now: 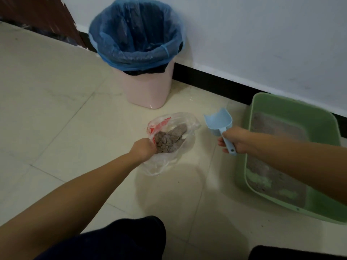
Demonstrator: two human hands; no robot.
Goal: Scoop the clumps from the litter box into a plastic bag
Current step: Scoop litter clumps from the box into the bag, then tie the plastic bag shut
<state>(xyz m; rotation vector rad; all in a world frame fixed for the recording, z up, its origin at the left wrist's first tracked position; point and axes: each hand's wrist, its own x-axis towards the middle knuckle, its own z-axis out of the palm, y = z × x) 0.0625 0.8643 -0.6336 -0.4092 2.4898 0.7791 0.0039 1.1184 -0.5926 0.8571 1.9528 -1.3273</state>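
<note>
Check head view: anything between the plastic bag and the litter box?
Only the blue scoop, held in the right hand above bare floor tile between plastic bag and litter box.

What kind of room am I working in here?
Likely a home's tiled corner kept for a cat: green litter box against the white wall, pink wastebasket with blue liner beside it.

We're in a home, down at floor level: cream tiled floor [56, 119], white wall [262, 34], a lined pink waste bin [148, 91] and a green litter box [293, 106].
</note>
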